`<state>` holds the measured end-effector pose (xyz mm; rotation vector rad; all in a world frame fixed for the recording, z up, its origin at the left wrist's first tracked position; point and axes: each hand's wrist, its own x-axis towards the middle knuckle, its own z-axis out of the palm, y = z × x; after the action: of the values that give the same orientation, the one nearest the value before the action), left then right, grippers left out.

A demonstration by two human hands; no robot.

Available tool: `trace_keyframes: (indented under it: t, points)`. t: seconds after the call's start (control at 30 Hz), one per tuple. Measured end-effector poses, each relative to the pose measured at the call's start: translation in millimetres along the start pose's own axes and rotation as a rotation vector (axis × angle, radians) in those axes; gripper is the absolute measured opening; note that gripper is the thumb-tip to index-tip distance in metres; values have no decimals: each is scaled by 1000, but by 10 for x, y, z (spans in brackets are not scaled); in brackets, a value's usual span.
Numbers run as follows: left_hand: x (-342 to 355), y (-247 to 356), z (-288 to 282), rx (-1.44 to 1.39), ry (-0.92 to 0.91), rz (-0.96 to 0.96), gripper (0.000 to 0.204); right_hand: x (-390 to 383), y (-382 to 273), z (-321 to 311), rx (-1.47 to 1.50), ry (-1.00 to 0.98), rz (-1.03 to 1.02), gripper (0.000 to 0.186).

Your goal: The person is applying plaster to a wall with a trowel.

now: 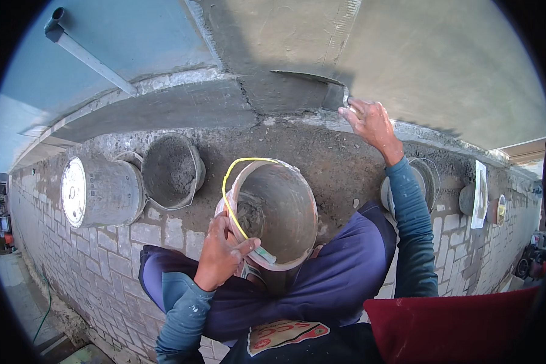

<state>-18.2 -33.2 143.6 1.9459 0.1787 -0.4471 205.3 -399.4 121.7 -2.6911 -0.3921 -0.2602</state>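
My left hand [219, 252] is closed on the near-left rim of a bucket [285, 200] standing between my legs. The bucket's yellow wire handle [226, 182] lies against its rim, and a little grey mortar [250, 218] sits inside. Out at the wall, my right hand [370, 121] is closed on a trowel [312, 75]. Its thin blade, seen nearly edge-on, lies along the dark, damp-looking plaster [291, 94] at the foot of the wall. The trowel's grip is mostly hidden by my fingers.
Left of me a bucket of grey mortar [173, 170] stands beside a bucket lying on its side [103, 191]. Another bucket [421, 185] is partly behind my right forearm. A white panel [479, 194] stands farther right. A pipe [94, 60] juts from the wall; paving bricks [121, 255] cover the ground.
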Motion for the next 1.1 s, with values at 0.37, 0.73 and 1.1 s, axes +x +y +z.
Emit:
trace_keyframes:
  t: [0.37, 0.73, 1.1]
  points:
    - [-2, 31, 4, 56, 42, -2, 46, -474, 339, 663, -205, 32, -154, 33]
    - [-89, 92, -46, -30, 10, -55, 45, -479, 456, 1142, -297, -84, -198, 27]
    - [-94, 74, -36, 53, 3, -17, 46, -84, 394, 1043, -335, -39, -418, 20]
